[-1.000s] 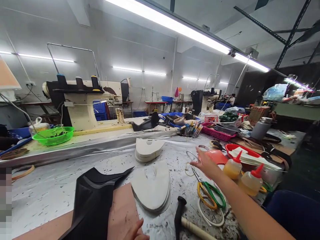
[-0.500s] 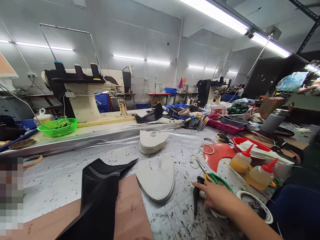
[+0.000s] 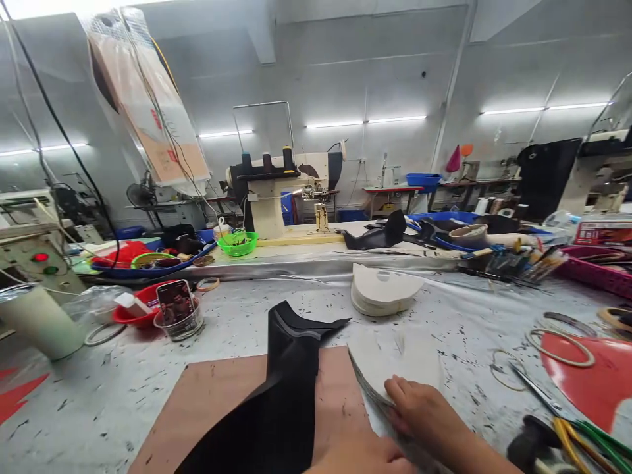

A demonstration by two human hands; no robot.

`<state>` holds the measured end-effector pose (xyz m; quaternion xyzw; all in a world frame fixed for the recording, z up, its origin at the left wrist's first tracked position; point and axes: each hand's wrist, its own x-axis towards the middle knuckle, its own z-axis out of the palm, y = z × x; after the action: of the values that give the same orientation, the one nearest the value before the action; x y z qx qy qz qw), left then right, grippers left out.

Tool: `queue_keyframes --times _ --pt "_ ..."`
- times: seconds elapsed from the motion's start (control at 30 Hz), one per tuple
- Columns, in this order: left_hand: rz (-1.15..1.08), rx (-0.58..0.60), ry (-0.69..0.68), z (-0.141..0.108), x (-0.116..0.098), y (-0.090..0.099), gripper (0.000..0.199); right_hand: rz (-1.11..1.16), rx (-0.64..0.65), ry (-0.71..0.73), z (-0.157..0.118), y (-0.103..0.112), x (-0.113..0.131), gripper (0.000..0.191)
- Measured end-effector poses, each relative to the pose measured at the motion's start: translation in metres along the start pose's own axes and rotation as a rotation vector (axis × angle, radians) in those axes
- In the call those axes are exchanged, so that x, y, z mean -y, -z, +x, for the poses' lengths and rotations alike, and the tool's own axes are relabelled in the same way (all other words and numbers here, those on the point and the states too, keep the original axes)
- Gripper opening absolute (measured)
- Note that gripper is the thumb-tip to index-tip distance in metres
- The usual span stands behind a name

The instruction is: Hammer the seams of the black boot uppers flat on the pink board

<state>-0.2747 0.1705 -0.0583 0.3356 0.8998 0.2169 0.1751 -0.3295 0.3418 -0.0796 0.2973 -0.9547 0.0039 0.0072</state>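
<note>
The right hand [image 3: 425, 409] is the nearer one to the notched white stack [image 3: 417, 359] on the counter [image 3: 227, 332], its grip clasping the near edge so that most of the visible stack lies just beyond the fingertips. The stack's long axis seems to run away from the person, though the hand covers part of it. Beside the right hand, the left hand [image 3: 363, 457] is cut off over the pink sheet [image 3: 212, 385], near the black piece [image 3: 291, 388]; whether its grip holds anything, I cannot tell.
</note>
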Motion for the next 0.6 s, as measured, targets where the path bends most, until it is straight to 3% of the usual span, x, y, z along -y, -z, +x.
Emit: queue_keyframes --times 0.1,0.2,0.43,0.6 --pt "0.126 0.001 -0.099 0.017 -0.004 0.013 0.026 0.168 0.069 -0.064 0.002 0.012 -0.014 0.012" --pt "0.208 0.014 -0.154 0.027 -0.015 0.020 0.027 0.334 0.104 -0.122 0.006 0.020 -0.026 0.023" --pt "0.151 0.036 -0.074 0.013 -0.036 0.024 0.028 0.653 0.216 -0.078 0.018 0.033 -0.055 0.023" --pt "0.144 0.125 0.036 0.009 -0.034 0.029 0.031 0.683 0.316 -0.056 0.009 0.043 -0.069 0.060"
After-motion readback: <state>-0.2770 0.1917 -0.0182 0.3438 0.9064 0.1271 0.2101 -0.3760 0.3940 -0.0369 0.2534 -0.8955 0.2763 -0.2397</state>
